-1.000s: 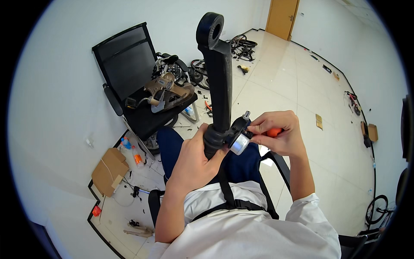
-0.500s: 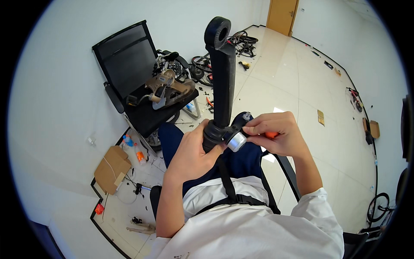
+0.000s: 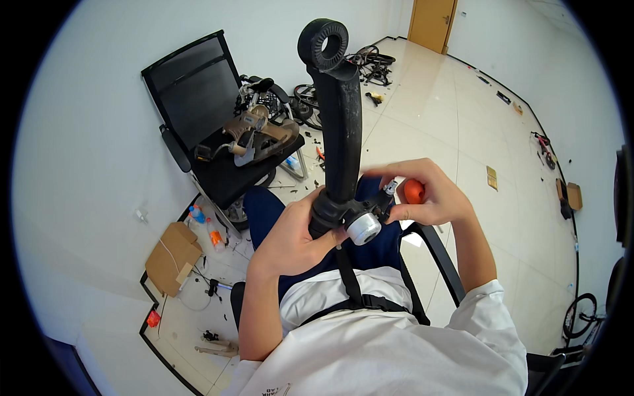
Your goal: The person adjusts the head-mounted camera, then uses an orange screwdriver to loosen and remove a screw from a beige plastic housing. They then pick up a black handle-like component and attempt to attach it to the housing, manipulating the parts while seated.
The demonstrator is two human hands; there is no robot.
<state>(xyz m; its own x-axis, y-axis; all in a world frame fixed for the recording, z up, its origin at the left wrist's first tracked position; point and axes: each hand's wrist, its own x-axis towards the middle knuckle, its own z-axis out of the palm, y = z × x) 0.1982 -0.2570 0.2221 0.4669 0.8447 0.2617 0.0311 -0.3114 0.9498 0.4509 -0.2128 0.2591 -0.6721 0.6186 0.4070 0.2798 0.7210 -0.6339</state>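
Note:
My left hand (image 3: 290, 239) is wrapped round the lower end of a thick black bar (image 3: 340, 132). The bar stands upright and ends at the top in a ring with a toothed face (image 3: 325, 45). Beside the left thumb, a silver cylindrical cap (image 3: 364, 228) sits on a black clamp around the bar. My right hand (image 3: 429, 195) is curled at the clamp's right side, near a small silver threaded fitting (image 3: 391, 187). Tucked in its curled fingers is an orange-red rounded piece (image 3: 414, 191); the rest of it is hidden. The right fingertips are partly blurred.
A black mesh chair (image 3: 198, 99) at the left carries a brown and grey device (image 3: 261, 135). Bicycle parts (image 3: 373, 65) lie on the floor beyond it. Bottles (image 3: 214, 234) and a cardboard piece (image 3: 173, 257) are at the lower left. A chair armrest (image 3: 436, 261) is by my right side.
The bar has turned and tipped slightly left, so its ring now faces me more. My right hand has shifted up, its fingers have spread somewhat, and the orange-red piece shows more.

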